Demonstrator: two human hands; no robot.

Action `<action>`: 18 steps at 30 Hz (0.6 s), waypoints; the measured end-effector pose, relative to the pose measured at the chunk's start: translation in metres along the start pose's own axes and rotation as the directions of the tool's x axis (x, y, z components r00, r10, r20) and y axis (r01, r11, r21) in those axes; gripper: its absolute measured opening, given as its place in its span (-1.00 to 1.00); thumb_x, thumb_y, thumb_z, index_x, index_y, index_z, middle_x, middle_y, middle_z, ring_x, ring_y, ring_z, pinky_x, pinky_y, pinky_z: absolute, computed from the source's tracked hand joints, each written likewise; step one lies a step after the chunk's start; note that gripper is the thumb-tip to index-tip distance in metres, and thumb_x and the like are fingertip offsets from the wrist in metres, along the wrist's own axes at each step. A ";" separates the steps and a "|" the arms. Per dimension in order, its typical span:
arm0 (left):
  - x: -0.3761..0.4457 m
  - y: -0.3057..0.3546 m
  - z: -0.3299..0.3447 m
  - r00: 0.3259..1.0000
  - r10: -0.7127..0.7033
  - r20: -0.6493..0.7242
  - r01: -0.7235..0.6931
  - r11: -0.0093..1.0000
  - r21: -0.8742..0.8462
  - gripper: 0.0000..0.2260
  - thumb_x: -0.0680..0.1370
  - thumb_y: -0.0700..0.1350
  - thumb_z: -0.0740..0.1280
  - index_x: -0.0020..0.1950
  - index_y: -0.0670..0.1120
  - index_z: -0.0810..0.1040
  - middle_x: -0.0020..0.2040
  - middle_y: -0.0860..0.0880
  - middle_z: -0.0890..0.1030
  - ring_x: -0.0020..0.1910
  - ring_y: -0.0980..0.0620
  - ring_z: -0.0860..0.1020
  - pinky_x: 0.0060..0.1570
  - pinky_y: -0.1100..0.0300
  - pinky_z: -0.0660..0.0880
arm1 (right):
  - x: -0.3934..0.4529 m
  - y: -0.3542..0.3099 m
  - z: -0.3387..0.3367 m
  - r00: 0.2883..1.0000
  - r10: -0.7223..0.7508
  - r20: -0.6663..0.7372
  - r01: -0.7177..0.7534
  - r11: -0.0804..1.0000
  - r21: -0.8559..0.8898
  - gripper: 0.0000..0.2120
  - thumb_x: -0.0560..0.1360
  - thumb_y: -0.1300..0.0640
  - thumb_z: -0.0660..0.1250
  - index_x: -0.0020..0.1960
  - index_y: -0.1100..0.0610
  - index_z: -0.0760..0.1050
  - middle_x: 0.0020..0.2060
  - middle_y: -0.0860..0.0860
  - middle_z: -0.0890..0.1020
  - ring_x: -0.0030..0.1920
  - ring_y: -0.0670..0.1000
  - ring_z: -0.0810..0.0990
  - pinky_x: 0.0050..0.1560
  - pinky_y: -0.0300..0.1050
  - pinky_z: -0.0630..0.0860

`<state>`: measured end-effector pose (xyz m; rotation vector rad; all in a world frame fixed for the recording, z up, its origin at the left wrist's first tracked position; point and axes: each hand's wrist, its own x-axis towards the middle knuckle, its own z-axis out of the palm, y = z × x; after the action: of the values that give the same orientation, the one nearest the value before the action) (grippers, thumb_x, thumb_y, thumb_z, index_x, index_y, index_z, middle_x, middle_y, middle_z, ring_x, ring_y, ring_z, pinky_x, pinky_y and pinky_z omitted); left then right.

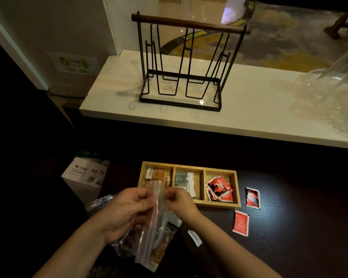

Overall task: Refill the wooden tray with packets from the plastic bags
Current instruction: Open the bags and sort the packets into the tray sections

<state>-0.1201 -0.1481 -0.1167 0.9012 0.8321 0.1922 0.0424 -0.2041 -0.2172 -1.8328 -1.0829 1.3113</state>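
Note:
A wooden tray (pixel 236 189) with three compartments lies on the dark table. Its left compartment holds orange packets (pixel 158 174), the middle one grey packets (pixel 180 179), the right one red packets (pixel 219 188). My left hand (pixel 127 209) and my right hand (pixel 181 201) both pinch the top of a clear plastic bag (pixel 156 223) just in front of the tray. The bag hangs down between them, with orange packets showing through its lower part.
Two red packets (pixel 252 197) (pixel 240 222) and a white packet (pixel 195 237) lie loose on the table right of my hands. Another plastic bag (pixel 97 203) lies at the left. An A4 paper box (pixel 84 177) stands left of the tray. A black wire rack (pixel 181 63) and glassware (pixel 329 91) stand on the white counter behind.

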 end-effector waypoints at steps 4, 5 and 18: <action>0.008 -0.011 0.023 0.995 0.018 -0.103 -0.014 0.999 0.042 -0.63 0.38 -0.12 0.35 0.02 -0.38 0.50 -0.33 -0.08 0.57 -0.38 0.05 0.55 -0.39 0.22 0.52 | -0.010 -0.018 0.000 0.979 -0.195 -0.050 0.180 0.959 -0.218 -0.88 0.49 0.21 0.34 0.02 0.11 0.57 -0.12 -0.11 0.61 -0.17 -0.24 0.51 -0.08 -0.37 0.46; 0.010 -0.014 0.025 0.988 0.034 -0.152 -0.027 0.999 0.044 -0.67 0.39 -0.10 0.35 0.01 -0.34 0.54 -0.34 -0.05 0.55 -0.39 0.08 0.53 -0.40 0.23 0.51 | -0.015 -0.024 -0.002 0.969 -0.220 -0.111 0.192 0.956 -0.220 -0.90 0.49 0.21 0.34 -0.02 0.08 0.54 -0.13 -0.10 0.59 -0.17 -0.22 0.52 -0.09 -0.38 0.46; 0.041 -0.026 0.036 0.903 0.171 -0.394 -0.108 0.979 0.175 -0.87 0.57 -0.17 0.23 -0.07 -0.10 0.57 -0.18 -0.07 0.62 -0.22 0.04 0.59 -0.47 0.36 0.45 | -0.059 -0.054 -0.013 0.939 -0.291 -0.181 0.258 0.948 -0.185 -0.70 0.41 0.18 0.44 0.01 -0.03 0.39 -0.10 -0.10 0.51 -0.08 -0.09 0.55 -0.04 -0.20 0.58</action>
<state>-0.0710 -0.1670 -0.1470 1.0825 1.1824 0.4610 0.0312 -0.2319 -0.1413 -1.8043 -1.3049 0.8725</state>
